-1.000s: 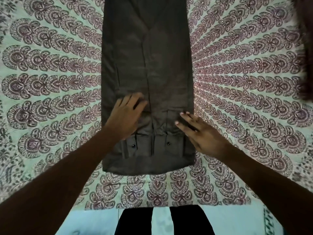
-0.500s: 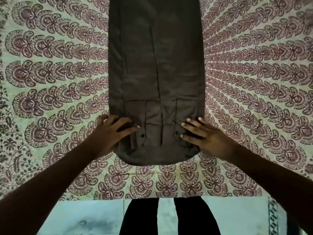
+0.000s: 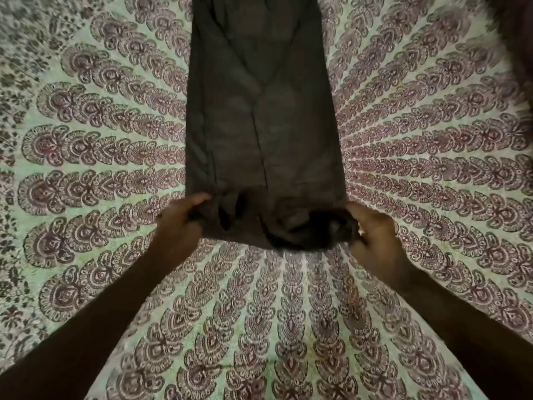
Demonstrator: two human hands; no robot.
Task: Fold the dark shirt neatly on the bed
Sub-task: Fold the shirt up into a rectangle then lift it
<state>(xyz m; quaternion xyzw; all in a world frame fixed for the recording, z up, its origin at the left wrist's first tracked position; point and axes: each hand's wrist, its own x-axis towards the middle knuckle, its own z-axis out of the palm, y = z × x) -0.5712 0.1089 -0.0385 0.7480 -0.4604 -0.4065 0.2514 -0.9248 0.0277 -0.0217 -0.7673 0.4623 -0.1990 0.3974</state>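
The dark shirt lies on the bed as a long narrow strip, its sides folded in, running from the top edge of the view down to the middle. My left hand grips the near left corner of the strip. At the near right corner my right hand grips the fabric too. The near end is lifted and bunched between the two hands, so the cuffs are hidden in the folds. The far end of the shirt is cut off by the frame.
A patterned green and maroon bedsheet covers the bed all around the shirt. A dark blurred shape sits at the top right corner.
Both hands went from lying flat on the near end of the shirt to gripping its two corners. The near end has risen off the sheet and bunched up.
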